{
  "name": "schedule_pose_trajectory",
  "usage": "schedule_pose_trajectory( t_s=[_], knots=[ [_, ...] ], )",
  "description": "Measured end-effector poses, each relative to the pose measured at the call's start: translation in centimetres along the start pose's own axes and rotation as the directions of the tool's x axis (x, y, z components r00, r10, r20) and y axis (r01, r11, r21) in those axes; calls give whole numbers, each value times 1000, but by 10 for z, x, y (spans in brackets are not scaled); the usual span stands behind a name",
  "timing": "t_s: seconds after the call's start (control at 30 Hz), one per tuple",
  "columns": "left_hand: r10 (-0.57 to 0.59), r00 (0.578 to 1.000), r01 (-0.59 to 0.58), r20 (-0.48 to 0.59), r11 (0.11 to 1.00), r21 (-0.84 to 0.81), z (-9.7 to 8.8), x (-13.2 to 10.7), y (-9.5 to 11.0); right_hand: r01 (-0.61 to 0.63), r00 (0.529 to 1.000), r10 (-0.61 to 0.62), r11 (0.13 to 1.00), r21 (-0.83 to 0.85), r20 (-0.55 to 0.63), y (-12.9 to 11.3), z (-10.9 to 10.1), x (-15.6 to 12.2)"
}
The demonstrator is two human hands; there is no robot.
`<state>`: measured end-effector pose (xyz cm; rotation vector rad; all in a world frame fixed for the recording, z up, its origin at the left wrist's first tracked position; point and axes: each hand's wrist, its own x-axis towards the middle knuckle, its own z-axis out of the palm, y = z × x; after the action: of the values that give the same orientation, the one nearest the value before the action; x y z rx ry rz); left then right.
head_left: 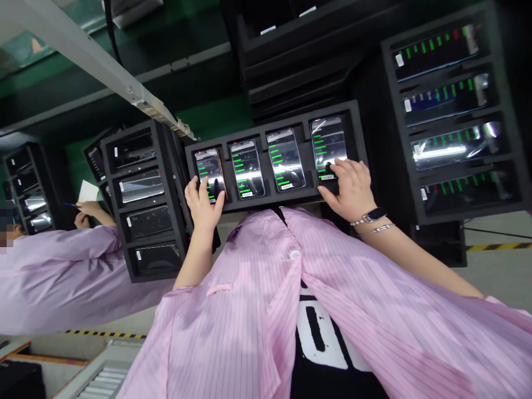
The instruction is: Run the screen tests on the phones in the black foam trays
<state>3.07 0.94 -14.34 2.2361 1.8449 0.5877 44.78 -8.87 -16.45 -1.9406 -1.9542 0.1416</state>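
Phones (248, 169), 4 in a row, sit in separate slots of a black foam tray (272, 204), screens up w/ green bars showing. L hand (203, 202) lies over the end phone (209, 166), fingers (203, 188) spread on the glass near its lower edge; hand looks open, no closed grip. R hand (351, 188) is open too, not pinching, fingertips (338, 164) on the far-end phone (328, 141) by its lower edge. Middle 2 phones untouched, wide gap btwn hands. Tray's near edge sits right by the person's pink striped smock (233, 310). Foam rack (451, 105) w/ more phones stands just past R hand, another foam rack (143, 199) just beside L hand, so tight room both sides. Co-worker's hand (87, 209) w/ pen by white paper (88, 191), well off to the left, past that rack.
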Motion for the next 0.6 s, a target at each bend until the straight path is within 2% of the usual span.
schedule_pose_trajectory(
  t_s=[0.27,0.47,0.6],
  knots=[
    [-82,995,83,50,996,-21,0,-27,-5,23,998,-25,999,-31,-55,4,4,-4],
    [-104,992,105,73,994,-7,3,-32,-4,96,982,-103,994,-51,-157,12,16,-11],
    [-103,993,104,62,995,-8,5,-33,-3,96,978,-104,994,-52,-182,19,23,-13]
  ],
)
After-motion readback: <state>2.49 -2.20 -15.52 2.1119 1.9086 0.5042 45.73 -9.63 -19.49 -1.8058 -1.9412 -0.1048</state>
